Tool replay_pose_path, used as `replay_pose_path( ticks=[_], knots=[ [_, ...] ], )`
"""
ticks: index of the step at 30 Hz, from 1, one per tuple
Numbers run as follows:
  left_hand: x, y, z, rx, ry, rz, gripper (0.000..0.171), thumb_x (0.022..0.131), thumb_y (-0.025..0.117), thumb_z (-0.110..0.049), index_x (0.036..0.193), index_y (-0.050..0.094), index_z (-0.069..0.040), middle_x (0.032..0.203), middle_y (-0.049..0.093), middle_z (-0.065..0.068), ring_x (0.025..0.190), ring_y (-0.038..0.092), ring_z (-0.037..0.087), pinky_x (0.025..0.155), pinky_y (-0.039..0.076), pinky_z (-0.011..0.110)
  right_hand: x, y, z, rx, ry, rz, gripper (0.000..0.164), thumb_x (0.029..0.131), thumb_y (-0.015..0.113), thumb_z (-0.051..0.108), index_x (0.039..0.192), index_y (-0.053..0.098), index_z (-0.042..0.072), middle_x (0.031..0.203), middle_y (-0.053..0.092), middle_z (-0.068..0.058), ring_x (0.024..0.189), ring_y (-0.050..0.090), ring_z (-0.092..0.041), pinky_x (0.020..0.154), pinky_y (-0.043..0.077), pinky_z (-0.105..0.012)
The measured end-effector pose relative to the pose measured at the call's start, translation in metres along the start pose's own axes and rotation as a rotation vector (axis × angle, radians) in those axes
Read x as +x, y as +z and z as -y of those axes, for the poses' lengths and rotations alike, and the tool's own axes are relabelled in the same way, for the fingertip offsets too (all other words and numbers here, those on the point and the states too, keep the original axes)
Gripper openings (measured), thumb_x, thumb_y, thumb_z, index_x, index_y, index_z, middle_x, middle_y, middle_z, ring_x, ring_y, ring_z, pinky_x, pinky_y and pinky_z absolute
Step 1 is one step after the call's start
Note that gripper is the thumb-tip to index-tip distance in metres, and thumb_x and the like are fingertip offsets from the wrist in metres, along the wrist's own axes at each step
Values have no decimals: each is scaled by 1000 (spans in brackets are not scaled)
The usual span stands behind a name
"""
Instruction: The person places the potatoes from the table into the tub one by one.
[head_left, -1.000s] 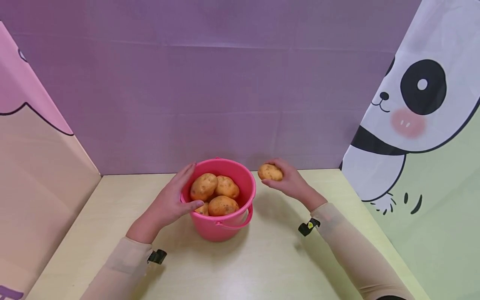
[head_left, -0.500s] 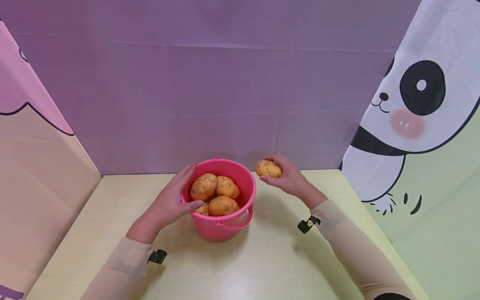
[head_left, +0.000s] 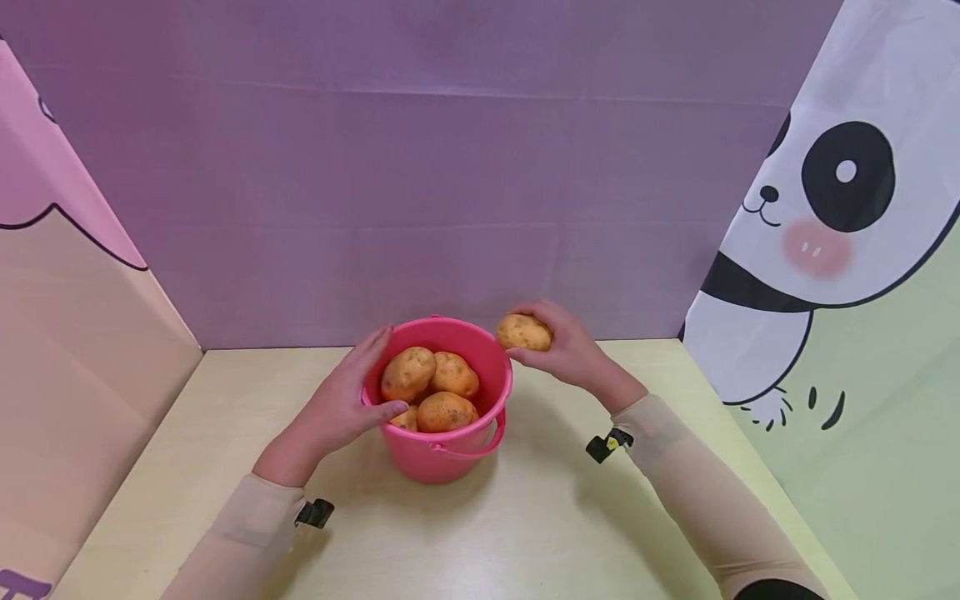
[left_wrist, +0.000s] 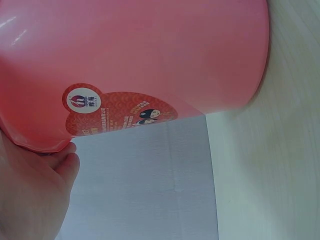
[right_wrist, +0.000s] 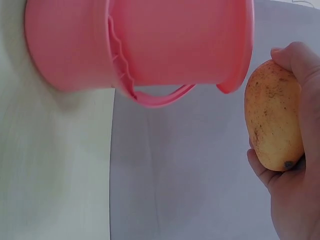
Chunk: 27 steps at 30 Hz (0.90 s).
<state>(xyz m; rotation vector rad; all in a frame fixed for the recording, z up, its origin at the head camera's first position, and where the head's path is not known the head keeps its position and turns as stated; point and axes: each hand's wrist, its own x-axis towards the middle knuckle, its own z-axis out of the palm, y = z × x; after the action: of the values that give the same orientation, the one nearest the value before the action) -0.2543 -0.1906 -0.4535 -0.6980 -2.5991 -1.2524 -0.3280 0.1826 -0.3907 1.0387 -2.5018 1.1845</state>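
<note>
A pink bucket (head_left: 433,461) stands upright on the table with several potatoes inside, among them a front potato (head_left: 446,412) and a left one (head_left: 408,374). My left hand (head_left: 341,410) holds the bucket's left side at the rim, thumb laid over the front edge. In the left wrist view, its fingertips (left_wrist: 70,167) show just under the rim. Raised beside the right rim, my right hand (head_left: 567,354) grips another potato (head_left: 525,332) between thumb and fingers. The right wrist view shows this potato (right_wrist: 274,117) level with the bucket's mouth, a small gap away.
The bucket's handle (head_left: 480,450) hangs down at its front right. A purple backdrop (head_left: 480,208) rises behind the pale wooden table (head_left: 525,517). Printed panels flank it, with a panda panel (head_left: 892,333) on the right.
My right hand has lifted the potato a little and brought it left, closer to the bucket's rim. The left hand and the bucket have stayed in place.
</note>
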Motion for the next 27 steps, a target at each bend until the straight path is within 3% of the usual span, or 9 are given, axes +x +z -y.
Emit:
replay_pose_path(
  ticks=[27],
  knots=[
    [0, -1, -2, 9, 16, -2, 110, 93, 88, -37, 177, 23, -10, 183, 21, 15, 164, 26, 49, 113, 49, 68, 22, 22, 29, 20, -134, 96, 47, 92, 90, 18, 135, 71, 12, 124, 67, -3, 107, 64, -22, 84, 63, -38]
  ],
)
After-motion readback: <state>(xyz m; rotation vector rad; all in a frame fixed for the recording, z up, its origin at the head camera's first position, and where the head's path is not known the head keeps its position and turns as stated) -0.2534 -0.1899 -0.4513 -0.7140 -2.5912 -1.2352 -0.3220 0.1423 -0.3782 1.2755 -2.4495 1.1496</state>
